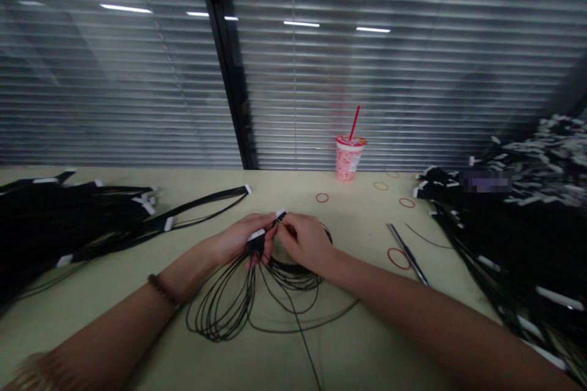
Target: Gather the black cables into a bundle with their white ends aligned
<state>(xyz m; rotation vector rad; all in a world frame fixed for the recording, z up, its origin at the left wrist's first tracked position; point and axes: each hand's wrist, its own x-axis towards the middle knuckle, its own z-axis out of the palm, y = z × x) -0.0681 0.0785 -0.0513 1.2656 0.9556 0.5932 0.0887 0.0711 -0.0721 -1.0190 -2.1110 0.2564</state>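
Note:
My left hand [241, 238] grips a bundle of thin black cables [257, 293] near its white-tagged end, with the white tag [255, 235] showing above my fingers. My right hand [305, 243] sits close beside it, its fingertips pinching the cables by a second white tip [280, 214]. Below my hands, long black loops of the bundle spread in a loose coil over the pale green tabletop [358, 342]. My fingers hide part of the tagged end.
Large heaps of black cables with white tags [77, 220] [499, 238] lie at the left and right. A slim metal tool [408, 253], several red rubber bands [398, 258] and a pink cup with a red straw [348, 157] stand on the table, before glass and blinds.

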